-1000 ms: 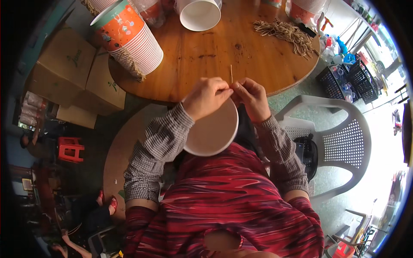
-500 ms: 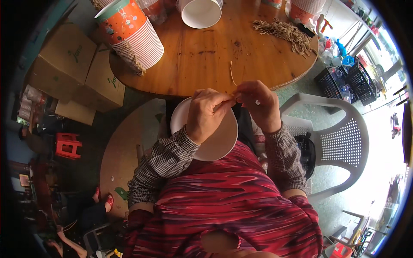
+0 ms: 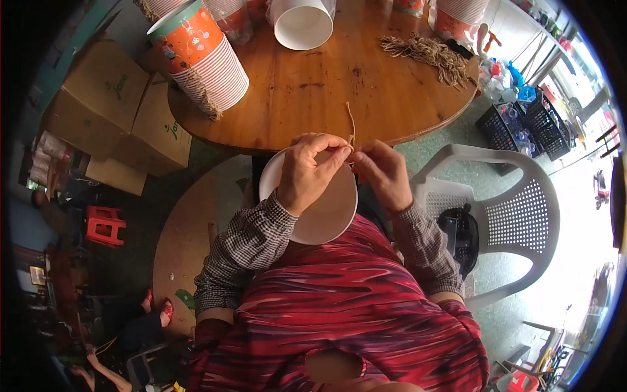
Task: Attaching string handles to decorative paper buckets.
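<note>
A white paper tub rests in my lap, its open mouth facing up. Over its far right rim, my left hand pinches a thin tan twine between thumb and fingertips. The twine makes a small loop at those fingertips, and its loose end sticks up toward the table. Close beside it, my right hand has thumb and forefinger pressed together at the twine by the rim. Whether the twine passes through the tub's wall is hidden by my fingers.
On the wooden table stand a stack of orange-and-white paper tubs, a tipped white tub and a heap of twine. Cardboard boxes sit left, a grey plastic chair right. Another person's arm shows lower left.
My right hand has come down and slightly left, its fingers lower beside the left fingertips. A twine loop now shows at the left fingertips.
</note>
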`<state>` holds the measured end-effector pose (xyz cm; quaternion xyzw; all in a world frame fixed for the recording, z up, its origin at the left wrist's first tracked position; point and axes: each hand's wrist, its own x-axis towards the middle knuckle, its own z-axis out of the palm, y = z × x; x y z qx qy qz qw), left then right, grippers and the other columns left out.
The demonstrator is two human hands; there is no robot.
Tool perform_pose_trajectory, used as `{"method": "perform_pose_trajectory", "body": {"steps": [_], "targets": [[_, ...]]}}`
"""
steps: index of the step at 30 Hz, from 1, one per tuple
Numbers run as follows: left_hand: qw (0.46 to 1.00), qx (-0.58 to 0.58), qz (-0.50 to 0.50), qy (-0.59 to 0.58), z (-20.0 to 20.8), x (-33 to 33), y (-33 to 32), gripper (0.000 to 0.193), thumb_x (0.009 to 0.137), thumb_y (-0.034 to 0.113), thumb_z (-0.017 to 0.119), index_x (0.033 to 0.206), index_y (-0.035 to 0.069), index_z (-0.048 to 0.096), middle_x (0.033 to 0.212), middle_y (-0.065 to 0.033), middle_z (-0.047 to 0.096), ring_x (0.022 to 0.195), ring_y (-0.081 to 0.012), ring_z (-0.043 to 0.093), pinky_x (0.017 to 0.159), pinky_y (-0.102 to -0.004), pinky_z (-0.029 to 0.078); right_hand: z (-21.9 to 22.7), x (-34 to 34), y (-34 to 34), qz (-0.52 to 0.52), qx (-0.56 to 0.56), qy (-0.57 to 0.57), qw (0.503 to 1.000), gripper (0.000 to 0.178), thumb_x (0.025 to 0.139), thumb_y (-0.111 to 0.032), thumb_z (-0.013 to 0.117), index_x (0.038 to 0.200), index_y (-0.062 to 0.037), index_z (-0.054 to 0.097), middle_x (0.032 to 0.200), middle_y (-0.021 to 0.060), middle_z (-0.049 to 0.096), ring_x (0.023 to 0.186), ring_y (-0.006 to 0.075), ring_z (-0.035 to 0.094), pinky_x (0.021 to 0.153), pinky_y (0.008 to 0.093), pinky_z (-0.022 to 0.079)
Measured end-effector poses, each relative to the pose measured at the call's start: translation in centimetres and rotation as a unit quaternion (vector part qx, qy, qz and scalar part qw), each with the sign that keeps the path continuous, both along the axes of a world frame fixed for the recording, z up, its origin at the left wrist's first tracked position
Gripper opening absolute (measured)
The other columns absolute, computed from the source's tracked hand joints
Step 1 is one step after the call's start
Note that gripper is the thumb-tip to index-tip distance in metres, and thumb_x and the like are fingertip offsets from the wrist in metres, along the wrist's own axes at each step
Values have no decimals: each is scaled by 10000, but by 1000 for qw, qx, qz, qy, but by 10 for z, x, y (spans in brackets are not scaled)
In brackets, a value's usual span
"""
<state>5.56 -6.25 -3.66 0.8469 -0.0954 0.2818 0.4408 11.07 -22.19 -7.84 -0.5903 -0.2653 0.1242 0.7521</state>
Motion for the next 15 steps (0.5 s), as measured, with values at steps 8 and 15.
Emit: {"method": "perform_pose_trajectory", "body": {"steps": [8,15], "targets": [[999,-39,13,27,-1,1,0,107,820,117,676,857,20,651,830,-83,671,785,-219,633,764,-319,465,-6,-1,-8,-63,-116,-165,977,172,903,-99,582,1024,22,602,809,61,567,727,101,550,625,226,448],[1000,-14,6,0,0,1,-1,100,807,91,676,859,15,638,831,-97,661,788,-234,630,756,-322,469,17,-3,6,-22,42,-10,999,229,938,-119,529,1073,56,591,886,32,564,722,78,530,639,204,445]]}}
